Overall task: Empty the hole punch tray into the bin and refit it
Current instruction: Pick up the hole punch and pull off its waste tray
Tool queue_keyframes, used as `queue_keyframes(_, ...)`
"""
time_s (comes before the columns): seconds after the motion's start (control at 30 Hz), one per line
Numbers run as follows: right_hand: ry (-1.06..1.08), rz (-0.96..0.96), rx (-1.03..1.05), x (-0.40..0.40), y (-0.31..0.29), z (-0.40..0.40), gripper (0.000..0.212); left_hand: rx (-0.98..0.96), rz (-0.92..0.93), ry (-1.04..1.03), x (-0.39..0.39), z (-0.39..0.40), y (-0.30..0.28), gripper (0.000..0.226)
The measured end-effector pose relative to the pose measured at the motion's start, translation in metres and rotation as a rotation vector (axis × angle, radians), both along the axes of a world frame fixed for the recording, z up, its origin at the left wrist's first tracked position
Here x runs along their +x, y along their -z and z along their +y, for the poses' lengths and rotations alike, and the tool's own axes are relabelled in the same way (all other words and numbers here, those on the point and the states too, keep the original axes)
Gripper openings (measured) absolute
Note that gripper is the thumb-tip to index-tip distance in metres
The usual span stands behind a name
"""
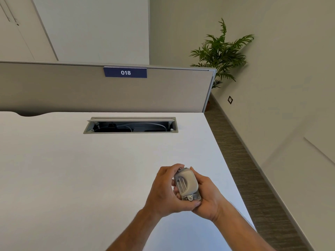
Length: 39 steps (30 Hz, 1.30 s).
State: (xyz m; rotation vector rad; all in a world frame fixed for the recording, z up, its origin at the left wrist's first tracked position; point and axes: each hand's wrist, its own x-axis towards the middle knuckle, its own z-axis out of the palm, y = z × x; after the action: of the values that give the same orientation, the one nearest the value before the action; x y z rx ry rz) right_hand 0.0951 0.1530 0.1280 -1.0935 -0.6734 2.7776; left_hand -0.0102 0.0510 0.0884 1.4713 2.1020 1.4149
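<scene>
White desk (72,178), open cable hatch (130,125) near back edge.

I see the small grey hole punch (187,183) held up over the white desk (72,169) near its right edge, tilted on end with its metal hinge end toward me, tray hidden.

The hole punch (186,183) underside and tray are hidden by both hands; its label print is unreadable.

White desk (76,171) under the grip, its open cable hatch (130,125) beyond, grey partition (72,89) labelled 018 behind, potted plant (220,51) and striped carpet (253,178) rightward.
</scene>
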Motion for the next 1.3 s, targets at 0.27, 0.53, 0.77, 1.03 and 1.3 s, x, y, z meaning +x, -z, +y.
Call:
queue_keyframes(0.27,0.016,0.035,-0.025,0.000,0.004,0.001,0.048,0.032,0.006,0.013,0.000,-0.001,-0.002,0.098)
queue_keyframes(0.53,0.056,0.022,-0.058,0.000,0.003,-0.002,0.043,0.046,-0.005,0.024,0.000,-0.001,-0.005,0.097)
queue_keyframes(0.77,0.109,-0.005,-0.028,0.000,0.009,-0.002,0.047,0.038,-0.004,0.033,0.002,0.002,-0.007,0.097)
queue_keyframes(1.03,0.111,-0.014,-0.005,0.001,0.011,-0.005,0.051,0.060,-0.017,0.022,0.005,-0.001,-0.005,0.096)
queue_keyframes(1.3,0.132,-0.022,0.068,0.002,0.013,-0.010,0.052,0.071,-0.082,-0.001,0.007,0.000,-0.007,0.092)
